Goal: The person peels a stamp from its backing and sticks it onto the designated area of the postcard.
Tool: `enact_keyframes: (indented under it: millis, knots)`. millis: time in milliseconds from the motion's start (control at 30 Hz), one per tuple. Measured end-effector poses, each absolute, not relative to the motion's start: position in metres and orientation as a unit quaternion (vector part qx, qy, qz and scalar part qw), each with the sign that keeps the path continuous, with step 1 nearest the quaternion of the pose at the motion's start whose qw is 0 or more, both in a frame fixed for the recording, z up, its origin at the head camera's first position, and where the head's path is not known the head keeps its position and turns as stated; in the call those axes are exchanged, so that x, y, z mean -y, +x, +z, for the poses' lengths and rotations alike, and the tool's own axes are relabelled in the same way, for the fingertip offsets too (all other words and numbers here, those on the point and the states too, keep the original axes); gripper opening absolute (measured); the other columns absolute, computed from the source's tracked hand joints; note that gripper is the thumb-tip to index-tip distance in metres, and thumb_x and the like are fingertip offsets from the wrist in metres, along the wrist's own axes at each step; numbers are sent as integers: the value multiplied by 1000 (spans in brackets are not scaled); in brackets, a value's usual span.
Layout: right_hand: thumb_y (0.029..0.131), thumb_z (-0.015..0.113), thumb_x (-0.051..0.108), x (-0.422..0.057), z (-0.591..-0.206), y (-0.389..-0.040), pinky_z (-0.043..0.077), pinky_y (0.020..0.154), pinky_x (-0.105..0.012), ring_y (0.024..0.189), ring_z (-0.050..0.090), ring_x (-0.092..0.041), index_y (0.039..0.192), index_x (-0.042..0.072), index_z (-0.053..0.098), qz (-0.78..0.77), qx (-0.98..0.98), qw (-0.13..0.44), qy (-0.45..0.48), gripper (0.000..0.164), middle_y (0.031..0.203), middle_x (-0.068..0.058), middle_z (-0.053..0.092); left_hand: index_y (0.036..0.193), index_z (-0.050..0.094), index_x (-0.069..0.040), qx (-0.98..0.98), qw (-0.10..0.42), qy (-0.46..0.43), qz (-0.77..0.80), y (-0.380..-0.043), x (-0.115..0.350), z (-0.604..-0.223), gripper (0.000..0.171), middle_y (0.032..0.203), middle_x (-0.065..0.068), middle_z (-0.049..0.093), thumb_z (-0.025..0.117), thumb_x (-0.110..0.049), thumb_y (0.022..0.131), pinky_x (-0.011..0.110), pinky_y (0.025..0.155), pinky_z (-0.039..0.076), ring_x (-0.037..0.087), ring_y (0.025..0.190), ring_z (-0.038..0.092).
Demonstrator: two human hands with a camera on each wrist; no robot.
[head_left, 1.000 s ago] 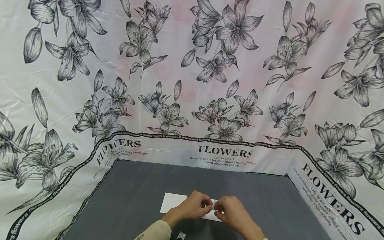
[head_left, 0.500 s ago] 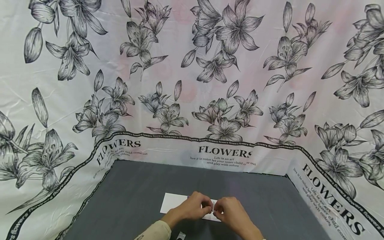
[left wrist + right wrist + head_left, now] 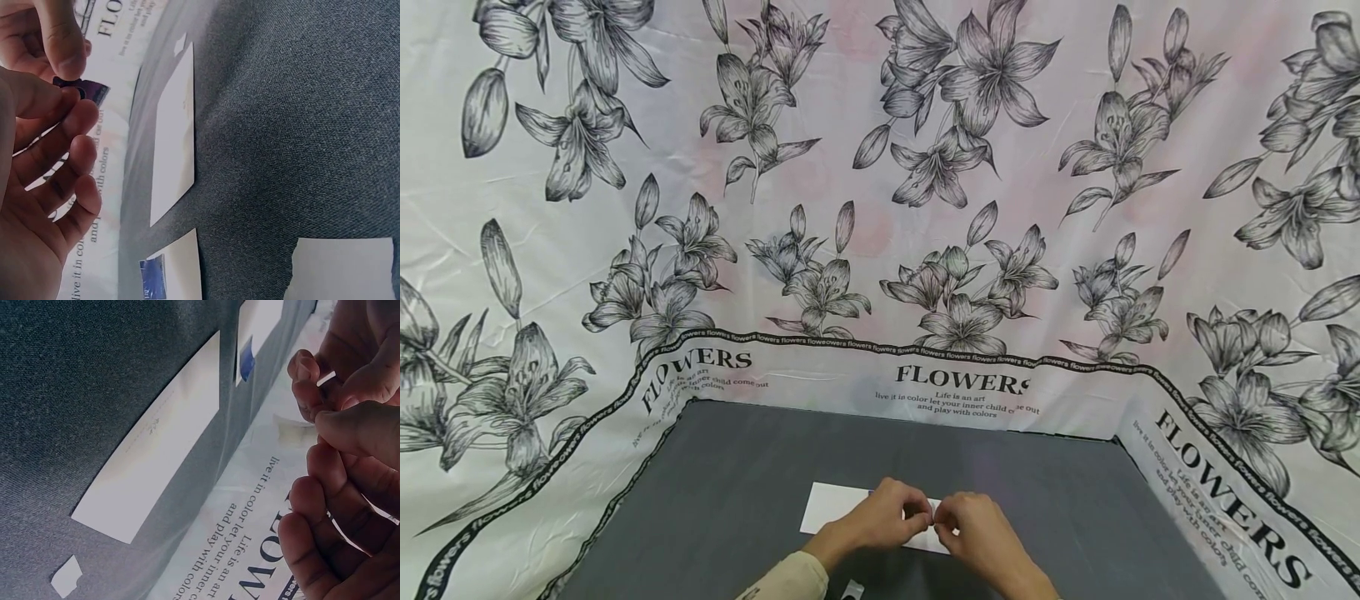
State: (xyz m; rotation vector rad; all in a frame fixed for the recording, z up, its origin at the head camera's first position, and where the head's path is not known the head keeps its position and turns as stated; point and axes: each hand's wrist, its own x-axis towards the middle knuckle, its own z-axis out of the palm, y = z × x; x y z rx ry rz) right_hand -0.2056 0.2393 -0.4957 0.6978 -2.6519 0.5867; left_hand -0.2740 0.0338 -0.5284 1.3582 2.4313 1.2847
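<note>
Both hands meet close together over the table, fingertips nearly touching. My left hand (image 3: 887, 512) pinches a small dark purple piece (image 3: 95, 91) between thumb and forefinger, its other fingers loosely bent. From the other side, my right hand (image 3: 977, 525) pinches the same thin piece at its upper edge. Seen from the right wrist, the fingertips hide most of the piece, and a pale strip (image 3: 295, 432) shows beside them. Beneath the hands lies a white card (image 3: 175, 131) bearing faint small print.
Left of that card is a white paper (image 3: 835, 507) with a shiny blue piece (image 3: 153, 278) at its end. A torn white paper (image 3: 344, 269) lies nearer the body, and a small white scrap (image 3: 67, 576) beyond the card. Flower-printed cloth (image 3: 955, 392) walls the grey table (image 3: 760, 450).
The hands stay in nearly the same place. Their fingertips have shifted slightly, and the pale bit visible between them earlier now shows less.
</note>
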Motion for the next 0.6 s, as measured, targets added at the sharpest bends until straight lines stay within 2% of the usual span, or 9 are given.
enact_keyframes:
  millis: [433, 600]
  knots:
    - [89, 81, 2, -241, -492, -204, 45, 63, -24, 69, 54, -2, 82, 17, 73, 220, 940, 137, 223, 18, 75, 15, 58, 103, 83, -8, -808, 1, 404, 429, -279, -34, -532, 13, 86, -7, 76, 71, -12, 104, 12, 62, 47, -3, 68, 57]
    - [90, 81, 3, -245, -490, -207, 46, 64, -24, 70, 54, -1, 84, 18, 74, 224, 938, 132, 228, 17, 77, 16, 59, 104, 84, -12, -820, 1, 383, 427, -281, -36, -530, 11, 86, -12, 75, 74, -16, 104, 14, 62, 47, -3, 68, 57]
